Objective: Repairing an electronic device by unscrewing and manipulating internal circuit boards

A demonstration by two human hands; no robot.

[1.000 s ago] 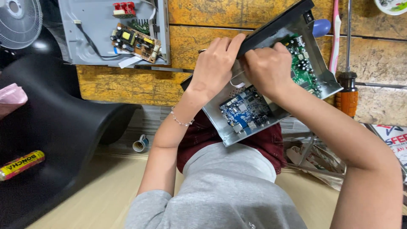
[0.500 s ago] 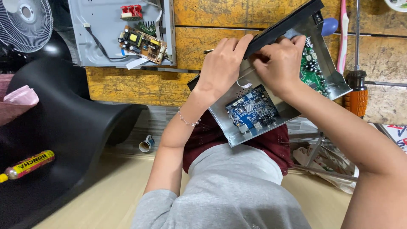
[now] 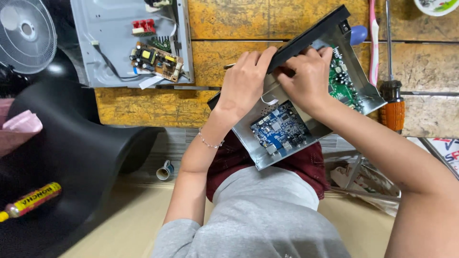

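1. Two hands hold the same opened metal box (image 3: 306, 119) as a second ago, but the grip has changed: the right hand (image 3: 311, 79), which lay over the green board then, now sits higher, at the black front strip (image 3: 311, 33), and the whole view has shifted so that more of the grey chassis (image 3: 129, 43) at upper left shows.
2. The left hand (image 3: 246, 81) is curled shut on the box's black front strip, fingers over its edge and thumb below.
3. The right hand is closed too, its fingers pinching at the inner side of the same strip; whether it holds some small part there I cannot tell, since the fingers hide it.
4. The box is tilted, held above the person's lap at the edge of the wooden bench (image 3: 248, 57). Inside it a blue circuit board (image 3: 279, 126) lies near the lower end and a green circuit board (image 3: 344, 83) near the upper end.
5. On the bench an orange-handled screwdriver (image 3: 393, 107) lies just right of the box, and the grey chassis with its small board lies well to the left.
6. A white fan (image 3: 26, 36) stands at far left, beside a black curved shape (image 3: 71, 148), and a small roll of tape (image 3: 165, 170) lies on the floor.
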